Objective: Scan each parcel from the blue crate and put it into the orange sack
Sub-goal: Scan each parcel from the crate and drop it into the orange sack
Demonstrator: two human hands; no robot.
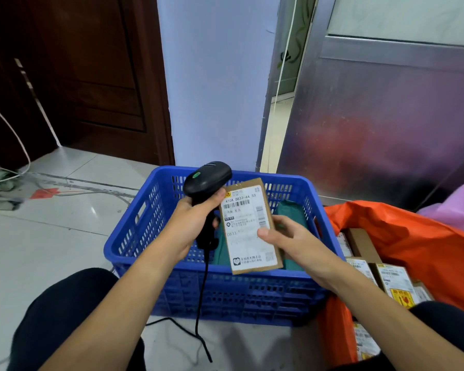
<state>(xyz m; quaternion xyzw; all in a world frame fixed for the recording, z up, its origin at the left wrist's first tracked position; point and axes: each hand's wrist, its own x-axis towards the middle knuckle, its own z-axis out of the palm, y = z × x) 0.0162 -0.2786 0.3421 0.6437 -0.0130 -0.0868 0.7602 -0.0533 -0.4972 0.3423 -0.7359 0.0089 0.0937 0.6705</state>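
Observation:
My left hand (192, 223) grips a black barcode scanner (206, 179) by its handle, its head tilted toward the parcel. My right hand (292, 238) holds a flat brown cardboard parcel (248, 228) with a white shipping label facing me, above the blue crate (225, 293). Scanner head and parcel top nearly touch. Green packets (292, 212) lie inside the crate. The orange sack (402, 236) stands open at the right, with several labelled boxes (391, 279) inside it.
The scanner's black cable (198, 317) hangs down over the crate's front and runs across the tiled floor. My dark-trousered knees flank the crate. A metal panel and a pink bag (456, 207) stand behind the sack; white cables lie on the floor at far left.

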